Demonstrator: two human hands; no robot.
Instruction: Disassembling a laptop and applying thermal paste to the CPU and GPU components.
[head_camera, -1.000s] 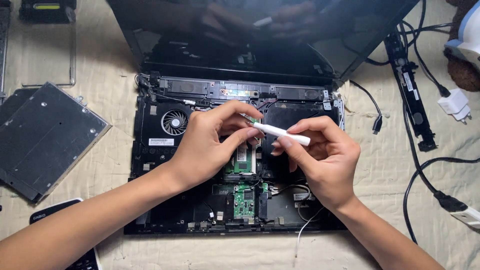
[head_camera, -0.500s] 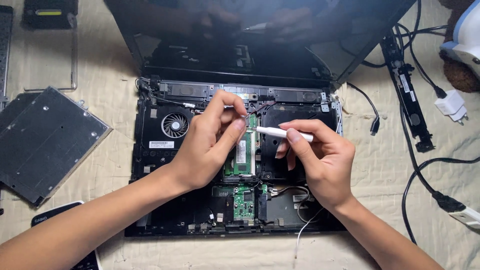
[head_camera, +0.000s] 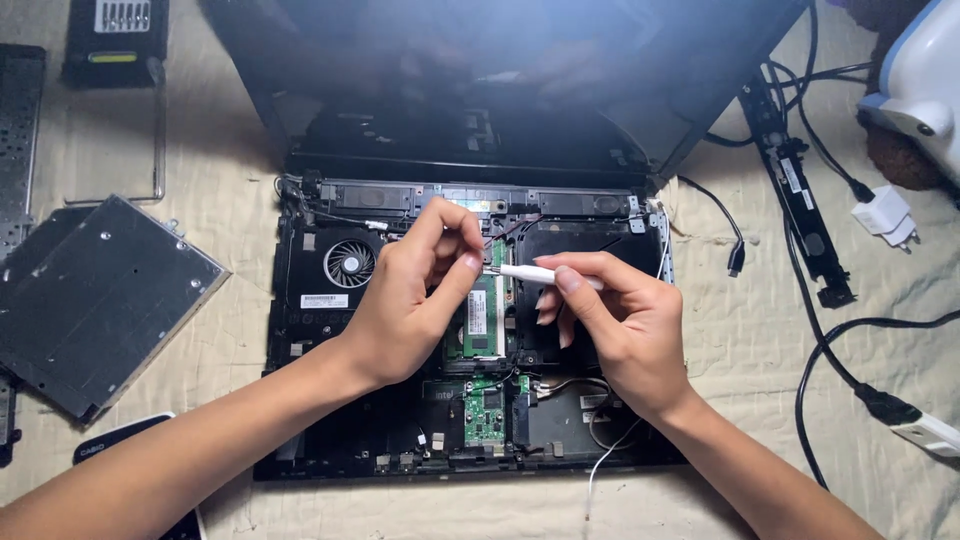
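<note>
While both hands (head_camera: 420, 300) (head_camera: 625, 330) hover over the laptop (head_camera: 330, 400), each grip pinches the white tool (head_camera: 530, 273)

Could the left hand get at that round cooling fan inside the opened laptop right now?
Probably yes. The left hand hovers just right of the fan, which lies uncovered in the laptop with nothing over it. The right hand holds the white tool farther right.

I hold a thin white tool (head_camera: 535, 273) nearly level, tip pointing left over the top edge of the green memory card (head_camera: 480, 318). The card lies flat in its slot, long side upright, mid-laptop (head_camera: 300, 330), white label on its face, partly under my fingers.
</note>
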